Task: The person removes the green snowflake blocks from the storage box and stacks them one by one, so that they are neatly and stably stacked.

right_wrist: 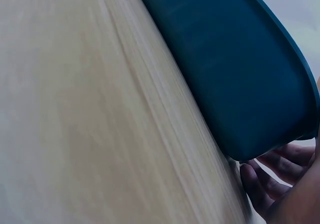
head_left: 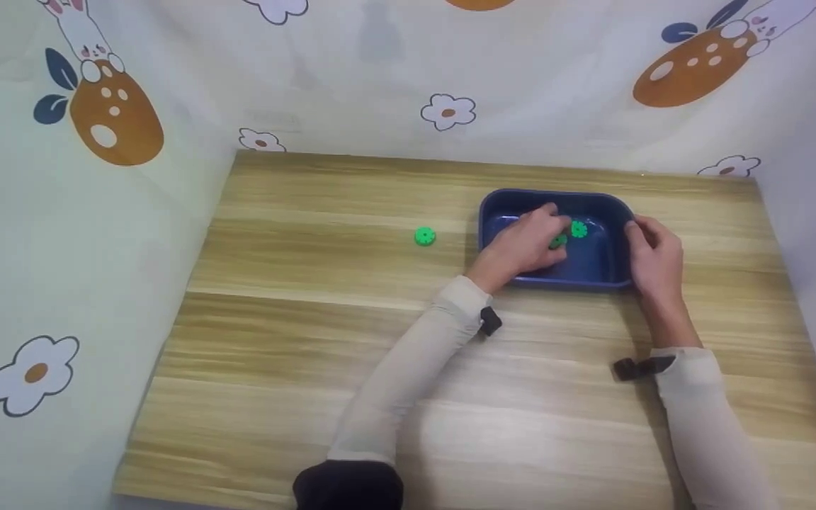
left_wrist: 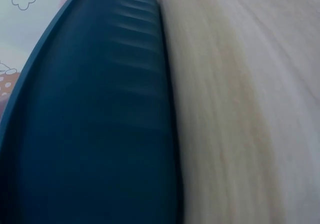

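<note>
A dark blue rectangular tray (head_left: 571, 285) stands on the wooden table towards the back right. My left hand (head_left: 527, 242) reaches over its near left side, and the thumb and fingers pinch a small green notched disc (head_left: 557, 241) inside it. Just right of those fingertips, a second green notched disc (head_left: 579, 229) lies in the tray. My right hand (head_left: 657, 258) holds the tray's right end, thumb at the rim and fingers around the outer wall. From the right wrist, the fingers (right_wrist: 257, 189) show low against the tray's corner. Only the tray's outer wall (left_wrist: 100, 108) fills the left wrist view, without the hand.
Left of the tray, another green notched disc (head_left: 425, 236) lies on the wooden table (head_left: 295, 340). Patterned cloth walls (head_left: 351, 85) rise behind the table and along its sides. Each wrist wears a black camera mount (head_left: 491, 321).
</note>
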Available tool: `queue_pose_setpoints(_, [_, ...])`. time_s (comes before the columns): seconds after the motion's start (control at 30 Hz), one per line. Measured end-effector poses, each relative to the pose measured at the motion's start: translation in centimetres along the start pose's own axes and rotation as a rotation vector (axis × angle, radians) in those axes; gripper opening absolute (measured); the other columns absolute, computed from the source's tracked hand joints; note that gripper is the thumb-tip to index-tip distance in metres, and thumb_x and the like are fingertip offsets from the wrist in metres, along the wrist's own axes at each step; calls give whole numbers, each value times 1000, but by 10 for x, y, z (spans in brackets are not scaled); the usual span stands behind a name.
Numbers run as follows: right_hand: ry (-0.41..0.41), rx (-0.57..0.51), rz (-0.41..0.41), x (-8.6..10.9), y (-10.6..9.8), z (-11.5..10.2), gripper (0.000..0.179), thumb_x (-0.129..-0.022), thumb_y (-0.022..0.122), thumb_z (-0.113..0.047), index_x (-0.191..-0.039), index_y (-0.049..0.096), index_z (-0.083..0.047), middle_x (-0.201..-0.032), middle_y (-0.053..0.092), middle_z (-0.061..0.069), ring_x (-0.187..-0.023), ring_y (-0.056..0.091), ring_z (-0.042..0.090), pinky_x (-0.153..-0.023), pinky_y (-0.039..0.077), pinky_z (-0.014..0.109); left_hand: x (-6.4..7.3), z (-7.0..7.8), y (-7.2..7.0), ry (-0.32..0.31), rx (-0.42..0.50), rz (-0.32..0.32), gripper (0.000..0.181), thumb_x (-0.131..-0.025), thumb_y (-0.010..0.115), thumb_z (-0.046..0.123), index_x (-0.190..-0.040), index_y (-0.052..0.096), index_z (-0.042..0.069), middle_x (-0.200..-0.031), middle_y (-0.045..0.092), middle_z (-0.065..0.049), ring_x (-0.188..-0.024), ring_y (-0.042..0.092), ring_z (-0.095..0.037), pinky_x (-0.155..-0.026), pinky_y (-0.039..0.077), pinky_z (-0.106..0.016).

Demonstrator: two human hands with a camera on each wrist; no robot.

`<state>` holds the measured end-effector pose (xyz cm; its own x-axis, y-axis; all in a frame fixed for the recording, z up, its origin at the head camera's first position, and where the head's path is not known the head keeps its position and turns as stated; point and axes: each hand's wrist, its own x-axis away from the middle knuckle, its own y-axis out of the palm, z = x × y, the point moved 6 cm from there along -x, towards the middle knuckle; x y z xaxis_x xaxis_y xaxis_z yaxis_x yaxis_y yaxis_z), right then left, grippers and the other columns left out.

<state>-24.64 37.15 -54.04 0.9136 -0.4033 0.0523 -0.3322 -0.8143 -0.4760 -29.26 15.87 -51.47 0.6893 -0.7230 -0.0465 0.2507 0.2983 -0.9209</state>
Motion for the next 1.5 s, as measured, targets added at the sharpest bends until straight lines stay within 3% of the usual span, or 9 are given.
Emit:
queue_pose_setpoints(0.2, [14,-1,-12,0,0,0,48,-111,55,-38,-144,68,-6,-143,68,13,-126,61,8,-117,46,28,4,0,-4,0,35,4,30,-99,69,24,-127,73,13,-120,62,-8,-94,62,-16,-78,57,-26])
queue_pose_setpoints(0.53, [45,-43,-42,-1,-1,0,51,-111,54,-39,-146,66,-4,-144,66,11,-125,59,8,-114,47,27,13,3,-18,65,64,84,29,-99,70,20,-126,73,11,-116,68,-5,-99,59,-14,-85,54,-24])
queue_pose_setpoints(0.9, [59,-61,-38,0,-3,-1,48,-111,57,-38,-146,67,-7,-141,68,7,-126,61,8,-114,49,28,39,1,-37,133,110,195,29,-101,69,20,-128,74,12,-125,69,-5,-111,64,-17,-98,54,-23])
queue_pose_setpoints(1.17, [62,-48,-19,-1,-3,0,46,-110,58,-36,-144,69,-8,-139,70,6,-123,62,7,-112,50,27,60,-13,-49,181,133,253,29,-102,69,17,-130,74,9,-129,69,-8,-119,65,-21,-105,54,-26])
queue_pose_setpoints(1.5, [65,-67,-3,-2,-2,1,46,-109,59,-36,-144,69,-8,-137,70,4,-123,62,6,-110,49,24,95,-44,-68,196,144,406,27,-101,70,12,-128,73,8,-129,69,-10,-121,65,-23,-108,54,-23])
